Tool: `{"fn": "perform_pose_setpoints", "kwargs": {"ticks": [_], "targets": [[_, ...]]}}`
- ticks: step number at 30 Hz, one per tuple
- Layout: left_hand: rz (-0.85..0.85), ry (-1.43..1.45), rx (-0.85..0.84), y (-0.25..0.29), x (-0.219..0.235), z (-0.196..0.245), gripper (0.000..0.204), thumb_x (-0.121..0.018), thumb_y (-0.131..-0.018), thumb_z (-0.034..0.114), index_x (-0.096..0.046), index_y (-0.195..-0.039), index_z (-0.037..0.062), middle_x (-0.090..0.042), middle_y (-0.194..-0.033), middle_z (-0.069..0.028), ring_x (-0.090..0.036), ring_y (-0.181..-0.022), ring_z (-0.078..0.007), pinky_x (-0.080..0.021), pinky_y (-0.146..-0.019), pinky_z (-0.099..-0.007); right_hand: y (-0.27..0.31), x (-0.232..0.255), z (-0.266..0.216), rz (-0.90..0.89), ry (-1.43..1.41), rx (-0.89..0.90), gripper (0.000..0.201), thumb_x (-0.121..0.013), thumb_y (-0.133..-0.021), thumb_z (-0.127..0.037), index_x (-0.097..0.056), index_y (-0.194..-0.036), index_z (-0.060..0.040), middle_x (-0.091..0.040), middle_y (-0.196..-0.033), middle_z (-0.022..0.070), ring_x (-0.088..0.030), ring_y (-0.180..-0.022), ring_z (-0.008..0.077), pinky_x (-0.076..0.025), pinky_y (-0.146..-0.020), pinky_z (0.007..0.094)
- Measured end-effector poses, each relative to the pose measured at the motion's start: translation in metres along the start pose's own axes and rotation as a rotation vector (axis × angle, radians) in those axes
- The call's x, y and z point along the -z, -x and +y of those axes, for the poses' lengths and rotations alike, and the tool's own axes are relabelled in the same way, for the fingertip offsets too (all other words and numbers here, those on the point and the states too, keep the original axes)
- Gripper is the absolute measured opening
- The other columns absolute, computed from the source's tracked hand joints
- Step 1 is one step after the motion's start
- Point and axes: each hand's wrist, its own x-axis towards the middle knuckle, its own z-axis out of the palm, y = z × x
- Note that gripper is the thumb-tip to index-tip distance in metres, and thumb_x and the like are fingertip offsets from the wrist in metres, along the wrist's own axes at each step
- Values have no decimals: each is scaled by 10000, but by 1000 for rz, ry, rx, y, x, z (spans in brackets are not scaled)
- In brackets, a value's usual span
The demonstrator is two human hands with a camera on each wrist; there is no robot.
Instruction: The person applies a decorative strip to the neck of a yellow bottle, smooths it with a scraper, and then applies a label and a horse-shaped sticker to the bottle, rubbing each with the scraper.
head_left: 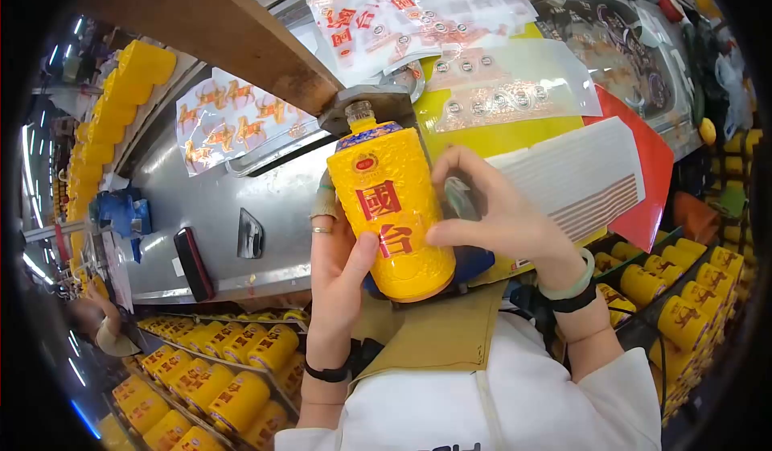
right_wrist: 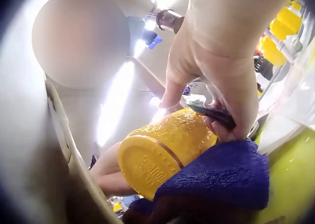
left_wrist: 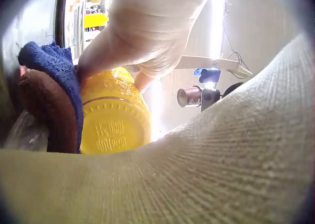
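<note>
A yellow bottle (head_left: pixel 402 157) with red characters and a clear neck lies tilted, its base toward the person. Gripping its side, my left hand (head_left: pixel 336 270) has the thumb on the front near the lower red character. My right hand (head_left: pixel 515 218) touches the opposite side with its thumb beside that character. Tucked in the right fingers is a small flat dark tool (right_wrist: pixel 211 111) with a pale, see-through part; I cannot tell its kind. The bottle's embossed base (left_wrist: pixel 115 128) faces the left wrist camera. Under the bottle is a blue cloth (right_wrist: pixel 221 172) over a rounded support.
A wooden beam (head_left: pixel 217 28) slants down to a metal bracket (head_left: pixel 366 97) by the bottle's neck. Sticker sheets (head_left: pixel 418 16) and a white cloth (head_left: pixel 563 181) lie beyond. A dark red case (head_left: pixel 193 264) is on the metal table. Crates of yellow bottles (head_left: pixel 241 399) stand around.
</note>
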Motion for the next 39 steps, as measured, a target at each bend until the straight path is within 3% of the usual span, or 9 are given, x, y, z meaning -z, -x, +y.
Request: {"fn": "perform_pose_setpoints", "kwargs": {"ticks": [7,10,26,29,31,33,35,37,39], "targets": [[27,-14,-32,0,-3,-1,700,-521,-1054,73,-156,-1648,9,-379,-1625,-183,-449,-1471,-301,-380,-1204,-446,-2,-2,-2,-7,-84,-79,496,-851,-862,-219,-566,-1214,-18,-603,-1166,85,-547,-1142,158,-443,-1018,311],[18,36,10,0,-4,1,736,-600,-1025,52,-194,-1637,-1,-355,-1630,-166,-399,-1488,-266,-341,-1223,-440,-3,-3,1,8,-33,-62,486,-848,-868,-222,-564,-1208,-20,-597,-1161,79,-544,-1129,152,-445,-1010,305],[4,32,-2,0,-3,1,730,-607,-1029,71,-198,-1630,4,-376,-1611,-173,-403,-1484,-280,-331,-1226,-455,3,6,-2,-86,12,-36,583,-891,-831,-183,-527,-1261,-34,-561,-1124,37,-522,-1116,126,-442,-996,289],[-8,26,-28,-1,-2,0,746,-596,-1033,79,-175,-1643,-2,-357,-1625,-176,-384,-1497,-277,-317,-1231,-445,4,7,-9,-73,24,47,500,-807,-906,-122,-511,-1300,-35,-573,-1114,26,-553,-1069,134,-468,-948,275],[-15,55,-23,-2,-1,0,748,-572,-1041,78,-153,-1655,-4,-334,-1645,-175,-362,-1511,-267,-296,-1237,-430,4,9,-29,98,-286,-108,383,-687,-976,-40,-518,-1319,-37,-592,-1099,18,-583,-1008,121,-491,-883,245],[-16,31,-20,-2,0,2,709,-516,-1064,85,-143,-1661,-6,-324,-1655,-175,-350,-1516,-257,-280,-1242,-412,0,9,-35,183,-138,-30,296,-587,-1006,19,-558,-1295,-38,-631,-1098,43,-621,-960,113,-500,-839,227],[-2,71,8,-3,1,1,665,-470,-1087,99,-148,-1659,-9,-332,-1651,-175,-353,-1514,-254,-274,-1243,-403,-9,10,-42,295,339,394,261,-581,-1005,18,-597,-1260,-38,-663,-1143,81,-643,-967,121,-517,-835,252],[-7,70,-6,-6,2,1,634,-432,-1105,117,-149,-1658,-12,-341,-1645,-177,-355,-1512,-254,-278,-1240,-396,-11,-3,-69,269,302,289,324,-582,-958,70,-630,-1264,-24,-685,-1107,88,-633,-989,165,-495,-904,312],[-55,67,-1,-7,1,3,590,-339,-1133,171,-133,-1661,8,-334,-1661,-161,-363,-1527,-278,-306,-1244,-442,-25,-3,-74,-41,774,738,296,-672,-908,20,-701,-1197,-37,-716,-1043,83,-634,-913,220,-498,-822,326]]}}
